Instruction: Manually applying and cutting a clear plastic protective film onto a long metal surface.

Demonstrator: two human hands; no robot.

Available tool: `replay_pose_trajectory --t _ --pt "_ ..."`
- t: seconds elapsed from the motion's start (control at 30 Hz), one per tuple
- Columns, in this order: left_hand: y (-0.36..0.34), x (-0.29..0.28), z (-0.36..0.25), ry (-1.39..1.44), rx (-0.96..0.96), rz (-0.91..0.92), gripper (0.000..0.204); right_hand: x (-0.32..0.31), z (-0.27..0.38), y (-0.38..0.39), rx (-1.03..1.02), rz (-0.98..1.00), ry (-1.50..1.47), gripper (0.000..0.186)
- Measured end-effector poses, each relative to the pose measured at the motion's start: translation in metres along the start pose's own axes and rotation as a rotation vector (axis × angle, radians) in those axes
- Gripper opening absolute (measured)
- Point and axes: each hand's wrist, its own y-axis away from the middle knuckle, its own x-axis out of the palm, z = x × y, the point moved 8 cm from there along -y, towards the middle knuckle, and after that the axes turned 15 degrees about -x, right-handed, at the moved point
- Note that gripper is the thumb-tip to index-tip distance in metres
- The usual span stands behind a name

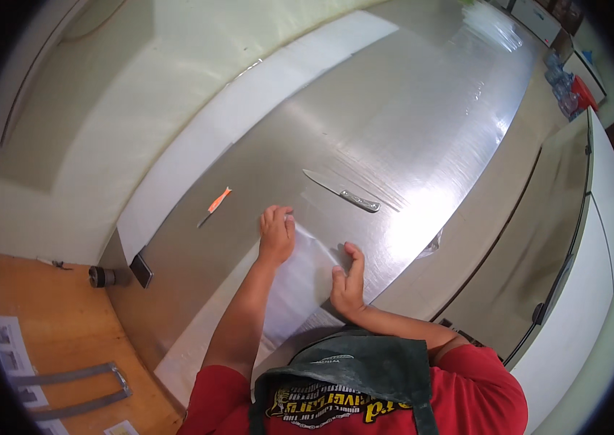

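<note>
A clear plastic sheet [298,286] lies on the metal table [365,101] in front of my body. My left hand [276,235] is at its far left corner, fingers curled and closed on the film. At the sheet's right edge my right hand [349,286] rests with bent fingers and the thumb apart, nothing visible between them. Beyond my hands lies a kitchen knife [343,191] with a patterned handle, its blade pointing to the far left. An orange-handled cutter [216,204] lies left of my left hand.
A long white strip [249,101] runs along the wall side of the table. A phone-like black object [141,270] lies at its near end. More clear plastic [491,27] is heaped at the far end. White cabinets [575,239] stand at the right, near plastic bottles [562,83].
</note>
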Motion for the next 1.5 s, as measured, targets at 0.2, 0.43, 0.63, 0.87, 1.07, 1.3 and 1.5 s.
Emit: replay_pose_trajectory --t 0.2,0.43,0.63,0.87,1.07,1.3,1.5 --pt "0.0 -0.001 -0.007 -0.004 -0.043 0.011 0.025 -0.018 -0.026 -0.131 -0.363 0.284 0.561 0.032" --pt "0.003 0.003 -0.018 0.045 0.009 0.016 0.025 -0.003 -0.058 -0.14 -0.413 0.481 0.667 0.029" --pt "-0.002 0.007 -0.014 0.06 0.002 0.077 0.019 -0.065 -0.016 -0.094 -0.191 0.273 0.44 0.03" --pt "0.017 0.018 -0.068 -0.115 0.492 0.18 0.024 -0.153 -0.006 0.05 -0.065 0.061 0.483 0.032" --pt "0.026 0.041 -0.045 0.075 0.488 0.399 0.021 -0.166 0.012 0.114 -0.123 0.053 0.589 0.038" --pt "0.028 0.041 -0.049 0.078 0.539 0.381 0.022 -0.153 0.012 0.135 -0.178 0.083 0.578 0.036" --pt "0.022 0.027 -0.039 -0.08 0.124 0.113 0.051 -0.14 0.011 0.133 -0.181 0.088 0.563 0.038"
